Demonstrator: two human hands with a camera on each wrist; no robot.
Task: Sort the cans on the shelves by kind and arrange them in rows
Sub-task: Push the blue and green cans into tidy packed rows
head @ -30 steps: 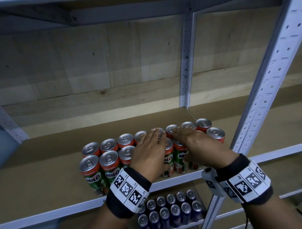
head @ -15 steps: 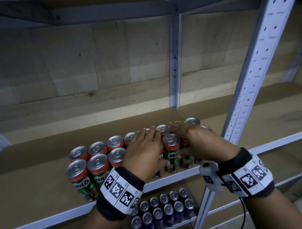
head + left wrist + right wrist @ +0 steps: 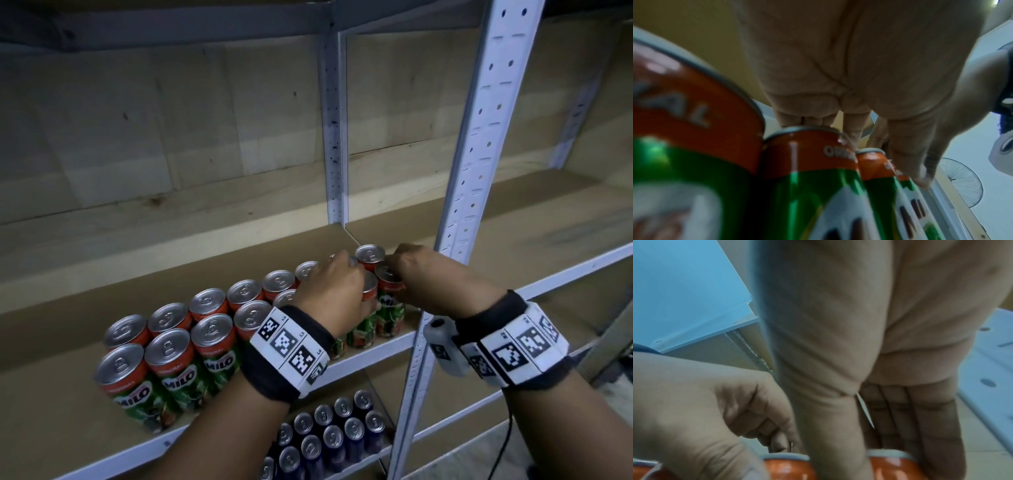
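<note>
Two rows of Milo cans [image 3: 212,346], upright, green with an orange band and silver tops, on the brown board of the middle shelf [image 3: 51,394]. Both rows slanting from the front left edge toward the back right, cans touching side by side. At the right end of the rows, close against the white perforated post [image 3: 479,137], both hands together.

Left hand [image 3: 334,291] bent over the tops of the end cans: fingers curved down behind them, thumb down in front, so gripping these cans. Same grip in the left wrist view, with the fingers [image 3: 813,120] reaching over the can rims. Right hand [image 3: 435,284] just beside, at the last cans of the rows. In the right wrist view, fingers [image 3: 920,418] straight and pointing down, flat against the far side of an orange can top; not closed around anything, only pressing.

On each wrist, a black band with white coded tags [image 3: 291,349]. One level below, dark blue cans [image 3: 334,438] in rows. Behind everything, a pale plywood back wall [image 3: 137,120]. Far right in the left wrist view, a standing fan [image 3: 960,180].
</note>
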